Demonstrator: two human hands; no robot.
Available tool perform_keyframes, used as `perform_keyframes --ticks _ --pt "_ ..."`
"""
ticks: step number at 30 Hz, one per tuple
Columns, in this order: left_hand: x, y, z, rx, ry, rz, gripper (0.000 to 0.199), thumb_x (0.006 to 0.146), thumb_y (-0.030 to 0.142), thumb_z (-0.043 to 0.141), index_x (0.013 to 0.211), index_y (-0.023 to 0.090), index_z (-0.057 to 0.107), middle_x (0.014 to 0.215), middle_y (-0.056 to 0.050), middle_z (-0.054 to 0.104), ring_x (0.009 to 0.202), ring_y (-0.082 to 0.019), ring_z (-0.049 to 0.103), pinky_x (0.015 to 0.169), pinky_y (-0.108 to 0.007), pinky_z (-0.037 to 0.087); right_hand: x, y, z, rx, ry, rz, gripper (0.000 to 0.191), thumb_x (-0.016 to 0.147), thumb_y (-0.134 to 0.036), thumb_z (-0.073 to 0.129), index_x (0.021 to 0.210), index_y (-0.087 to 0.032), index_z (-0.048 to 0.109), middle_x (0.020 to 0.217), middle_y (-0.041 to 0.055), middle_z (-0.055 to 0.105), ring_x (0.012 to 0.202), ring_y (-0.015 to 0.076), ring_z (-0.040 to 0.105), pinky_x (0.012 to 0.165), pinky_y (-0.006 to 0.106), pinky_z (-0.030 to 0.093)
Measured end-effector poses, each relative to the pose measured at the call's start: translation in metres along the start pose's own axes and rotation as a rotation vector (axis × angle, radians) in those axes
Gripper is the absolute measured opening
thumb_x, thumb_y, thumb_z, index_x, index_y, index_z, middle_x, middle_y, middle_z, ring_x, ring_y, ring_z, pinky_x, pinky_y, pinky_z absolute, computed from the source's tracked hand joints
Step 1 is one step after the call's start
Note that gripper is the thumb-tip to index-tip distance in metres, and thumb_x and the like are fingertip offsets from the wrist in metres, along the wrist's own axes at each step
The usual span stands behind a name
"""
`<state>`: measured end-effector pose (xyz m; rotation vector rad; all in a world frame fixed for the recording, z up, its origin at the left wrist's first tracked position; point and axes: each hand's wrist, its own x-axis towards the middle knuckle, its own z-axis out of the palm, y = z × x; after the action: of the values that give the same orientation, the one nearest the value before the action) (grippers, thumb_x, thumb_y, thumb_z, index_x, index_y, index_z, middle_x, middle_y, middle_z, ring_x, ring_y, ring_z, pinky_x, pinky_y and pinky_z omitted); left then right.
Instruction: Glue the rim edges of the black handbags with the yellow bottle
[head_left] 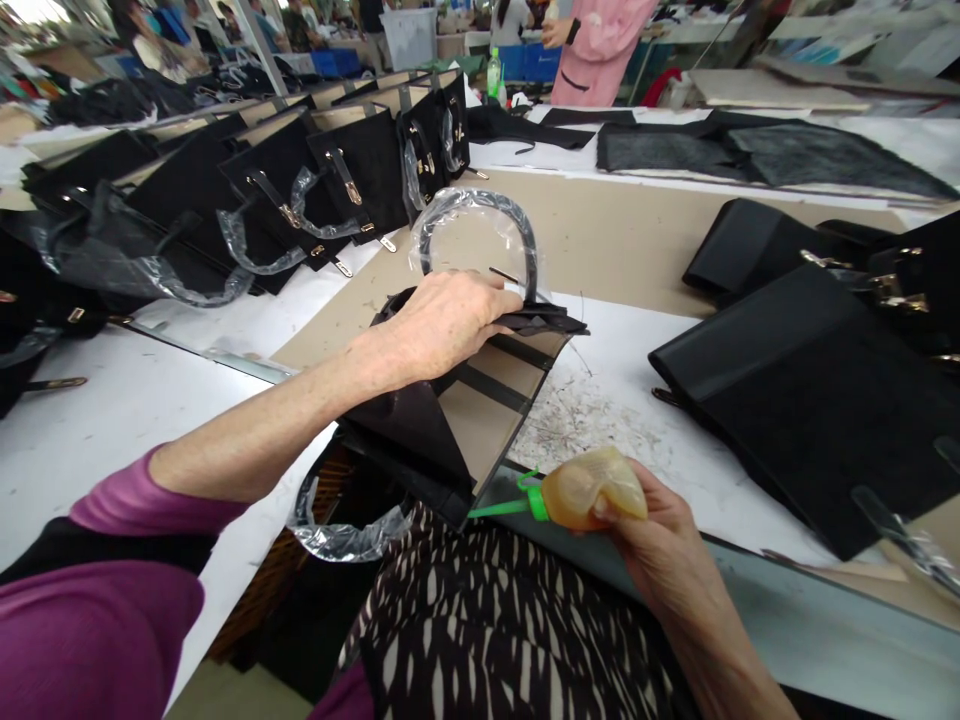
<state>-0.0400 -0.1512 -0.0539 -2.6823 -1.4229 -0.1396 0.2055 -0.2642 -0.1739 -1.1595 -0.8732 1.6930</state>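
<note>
A black handbag (405,440) with a beige inner panel lies tilted over the table's front edge. My left hand (454,320) is closed on its far upper edge, fingertips on the folded black fabric. One handle (517,225) in clear plastic wrap arches beyond that hand, and a second wrapped handle (352,535) hangs below the bag. In my right hand (660,530) is a soft squeeze bottle (592,490) of amber glue-like liquid, its side dented by my thumb. The bottle's green nozzle points left, its tip at the bag's near lower edge.
Several black handbags (360,170) with wrapped handles stand in rows at the left. More black bags (810,400) lie at the right. Dark flat pieces (667,150) rest at the back. A person in pink (604,50) stands beyond, near a green bottle (493,72). Thread scraps litter the white paper.
</note>
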Motion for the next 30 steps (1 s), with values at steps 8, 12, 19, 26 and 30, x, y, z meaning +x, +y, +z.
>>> perform_keyframes --ticks 8,12,19,26,30 --pt "0.002 0.000 -0.001 0.002 0.015 0.017 0.020 0.092 0.020 0.048 0.100 0.017 0.066 0.091 -0.006 0.066 0.084 -0.019 0.063 0.066 -0.027 0.045 -0.014 -0.001 0.002 0.091 0.113 0.094 0.038 0.055 -0.033 0.087 0.086 -0.020 0.072 0.078 0.0056 0.067 0.065 0.0206 0.061 0.049 0.026 0.053" --pt "0.002 -0.001 -0.001 -0.001 0.013 0.021 0.022 0.092 0.021 0.047 0.101 0.017 0.066 0.091 -0.006 0.066 0.084 -0.018 0.063 0.067 -0.027 0.046 -0.012 0.004 -0.002 0.142 0.209 0.116 0.041 0.055 -0.031 0.088 0.090 -0.021 0.071 0.089 0.0062 0.069 0.073 0.0226 0.063 0.051 0.027 0.056" --pt "0.002 -0.001 0.001 -0.011 0.037 0.015 0.022 0.092 0.023 0.047 0.100 0.017 0.066 0.091 -0.006 0.066 0.082 -0.018 0.063 0.066 -0.027 0.044 -0.013 0.013 0.000 0.179 0.233 0.172 0.040 0.058 -0.033 0.087 0.093 -0.022 0.070 0.094 0.0059 0.068 0.078 0.0224 0.064 0.054 0.027 0.057" --pt "0.004 -0.001 0.002 -0.005 0.046 0.007 0.020 0.092 0.022 0.048 0.100 0.018 0.066 0.092 -0.005 0.066 0.082 -0.018 0.063 0.065 -0.027 0.042 -0.027 0.011 0.000 0.200 0.233 0.261 0.045 0.055 -0.034 0.089 0.093 -0.020 0.072 0.092 0.0072 0.068 0.075 0.0213 0.064 0.053 0.025 0.057" --pt "0.005 0.000 0.000 -0.012 0.033 -0.008 0.020 0.092 0.022 0.048 0.100 0.018 0.066 0.091 -0.006 0.066 0.081 -0.018 0.063 0.065 -0.027 0.042 -0.028 0.004 0.004 0.152 0.255 0.199 0.044 0.054 -0.035 0.089 0.092 -0.020 0.072 0.094 0.0073 0.068 0.075 0.0218 0.064 0.052 0.025 0.056"
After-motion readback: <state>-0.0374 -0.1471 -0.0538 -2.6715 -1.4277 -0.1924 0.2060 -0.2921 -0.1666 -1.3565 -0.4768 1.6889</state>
